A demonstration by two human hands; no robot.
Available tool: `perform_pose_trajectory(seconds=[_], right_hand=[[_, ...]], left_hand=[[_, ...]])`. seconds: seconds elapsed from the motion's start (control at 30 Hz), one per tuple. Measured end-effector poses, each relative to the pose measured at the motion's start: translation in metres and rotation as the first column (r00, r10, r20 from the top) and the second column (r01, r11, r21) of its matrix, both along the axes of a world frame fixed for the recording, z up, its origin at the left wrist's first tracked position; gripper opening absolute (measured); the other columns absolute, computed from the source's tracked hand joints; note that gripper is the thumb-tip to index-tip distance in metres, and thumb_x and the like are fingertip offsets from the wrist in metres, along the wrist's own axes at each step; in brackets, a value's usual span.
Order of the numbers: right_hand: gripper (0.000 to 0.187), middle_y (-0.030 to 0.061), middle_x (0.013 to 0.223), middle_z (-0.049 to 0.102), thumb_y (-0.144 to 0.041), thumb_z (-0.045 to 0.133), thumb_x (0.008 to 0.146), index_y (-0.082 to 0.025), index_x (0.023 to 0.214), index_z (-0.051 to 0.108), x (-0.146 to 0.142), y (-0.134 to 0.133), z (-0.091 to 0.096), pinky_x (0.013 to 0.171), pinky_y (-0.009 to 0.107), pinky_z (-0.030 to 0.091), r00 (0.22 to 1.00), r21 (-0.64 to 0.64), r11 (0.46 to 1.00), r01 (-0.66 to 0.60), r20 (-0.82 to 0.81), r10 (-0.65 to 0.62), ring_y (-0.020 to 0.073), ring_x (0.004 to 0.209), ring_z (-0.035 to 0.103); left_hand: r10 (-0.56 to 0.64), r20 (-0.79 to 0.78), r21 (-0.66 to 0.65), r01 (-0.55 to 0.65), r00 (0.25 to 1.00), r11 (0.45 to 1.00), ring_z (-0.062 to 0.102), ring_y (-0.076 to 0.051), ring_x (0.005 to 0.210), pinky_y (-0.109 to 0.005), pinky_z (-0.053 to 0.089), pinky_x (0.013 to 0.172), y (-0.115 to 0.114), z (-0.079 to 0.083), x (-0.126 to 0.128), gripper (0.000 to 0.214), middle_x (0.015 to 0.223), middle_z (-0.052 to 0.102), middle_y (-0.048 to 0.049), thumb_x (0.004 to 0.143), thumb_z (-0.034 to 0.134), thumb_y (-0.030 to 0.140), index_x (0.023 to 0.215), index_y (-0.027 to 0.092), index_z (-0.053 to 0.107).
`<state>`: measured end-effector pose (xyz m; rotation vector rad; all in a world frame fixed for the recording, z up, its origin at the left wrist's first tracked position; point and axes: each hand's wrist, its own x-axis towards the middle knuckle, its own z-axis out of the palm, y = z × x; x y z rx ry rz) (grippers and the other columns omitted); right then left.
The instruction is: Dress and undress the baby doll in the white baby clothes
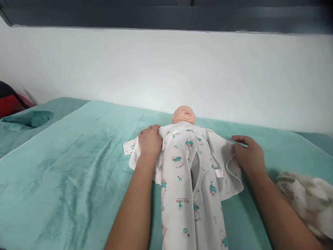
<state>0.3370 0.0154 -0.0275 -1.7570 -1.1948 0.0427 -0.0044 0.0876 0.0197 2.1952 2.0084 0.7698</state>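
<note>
A baby doll (184, 114) lies face up on a teal blanket (78, 166), its head toward the wall. It wears a white romper (187, 173) printed with small teal animals, the front partly open. My left hand (149, 140) rests on the doll's shoulder and sleeve, fingers curled over the cloth. My right hand (248, 154) lies on the romper's open right flap, fingers bent and pressing the fabric flat.
A second patterned white cloth (307, 198) lies bunched at the right edge. A folded teal cloth (28, 118) sits at the far left, beside a red and black object (9, 100). A white wall stands behind the bed.
</note>
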Motion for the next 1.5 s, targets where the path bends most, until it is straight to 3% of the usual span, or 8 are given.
perform_pose_trajectory(seconds=[0.1,0.33,0.77,1.0,1.07,1.17,1.33,1.5], right_hand=[[0.030,0.0082,0.121,0.069,-0.032,0.057,0.084,-0.025,0.111,0.070,-0.031,-0.003,0.007,0.098,0.052,0.048,0.995,0.032,0.999,-0.015,0.097,0.012,0.0294,0.108,0.064],[0.046,0.0068,0.150,0.051,-0.033,0.043,0.098,-0.026,0.143,0.051,-0.076,0.000,0.011,0.116,0.053,0.035,0.803,-0.098,0.890,-0.444,0.397,0.444,0.0273,0.143,0.041],[0.044,0.0094,0.129,0.068,-0.019,0.040,0.089,-0.024,0.125,0.066,-0.049,0.012,0.005,0.102,0.051,0.047,0.863,-0.210,0.958,-0.196,0.426,0.271,0.0317,0.121,0.060],[0.039,0.0068,0.134,0.064,-0.028,0.049,0.090,-0.026,0.127,0.064,-0.080,-0.001,0.035,0.107,0.050,0.044,0.964,0.058,0.971,-0.230,0.149,0.220,0.0281,0.124,0.057],[0.032,0.0052,0.126,0.067,-0.032,0.049,0.092,-0.027,0.120,0.065,-0.109,0.004,0.059,0.101,0.045,0.048,0.928,0.076,0.929,-0.362,0.120,0.352,0.0250,0.115,0.062],[0.029,0.0058,0.122,0.068,-0.030,0.048,0.092,-0.025,0.114,0.066,-0.162,0.031,0.095,0.099,0.042,0.048,0.732,-0.256,0.789,-0.559,0.295,0.614,0.0254,0.115,0.061],[0.023,0.0144,0.111,0.069,-0.023,0.052,0.087,-0.017,0.099,0.070,-0.229,0.086,0.122,0.070,0.034,0.048,0.385,-0.797,0.517,-0.311,0.392,0.836,0.0279,0.093,0.065],[0.020,0.0093,0.089,0.074,-0.020,0.059,0.079,-0.018,0.095,0.072,-0.237,0.100,0.121,0.062,0.031,0.044,0.375,-0.878,0.421,-0.227,0.320,0.870,0.0243,0.076,0.066]], left_hand=[[-0.006,-0.010,0.005,0.006,1.000,1.000,0.063,-0.026,0.109,-0.041,0.039,0.098,0.000,-0.001,0.001,0.038,0.113,0.072,-0.0062,0.096,0.036,0.017,0.116,0.024,0.067],[-0.008,0.010,0.003,0.008,1.000,1.000,0.062,-0.027,0.111,-0.042,0.037,0.100,0.000,-0.002,0.003,0.038,0.117,0.070,-0.0064,0.100,0.034,0.025,0.120,0.024,0.065],[-0.008,0.024,0.018,0.007,1.000,1.000,0.061,-0.027,0.111,-0.042,0.038,0.098,0.000,-0.003,0.004,0.036,0.117,0.070,-0.0059,0.100,0.034,0.025,0.120,0.025,0.065],[-0.009,0.010,0.001,0.009,1.000,1.000,0.062,-0.025,0.109,-0.040,0.038,0.098,-0.001,0.000,0.002,0.038,0.115,0.071,-0.0067,0.100,0.033,0.022,0.120,0.024,0.065],[-0.009,0.009,0.005,0.009,1.000,1.000,0.062,-0.025,0.110,-0.040,0.038,0.098,-0.001,-0.001,0.000,0.038,0.115,0.071,-0.0066,0.100,0.033,0.023,0.121,0.024,0.065],[-0.016,-0.002,0.016,0.016,1.000,1.000,0.062,-0.026,0.111,-0.040,0.038,0.098,-0.001,-0.003,-0.001,0.038,0.118,0.070,-0.0065,0.100,0.034,0.022,0.123,0.024,0.064],[-0.024,-0.036,0.009,0.024,0.999,1.000,0.063,-0.027,0.105,-0.041,0.041,0.092,0.002,-0.006,-0.003,0.036,0.111,0.072,-0.0068,0.091,0.041,0.014,0.115,0.023,0.067],[-0.037,-0.066,0.009,0.038,0.997,0.999,0.064,-0.028,0.104,-0.040,0.041,0.092,0.001,-0.005,-0.004,0.035,0.107,0.072,-0.0073,0.090,0.042,0.012,0.111,0.022,0.068]])
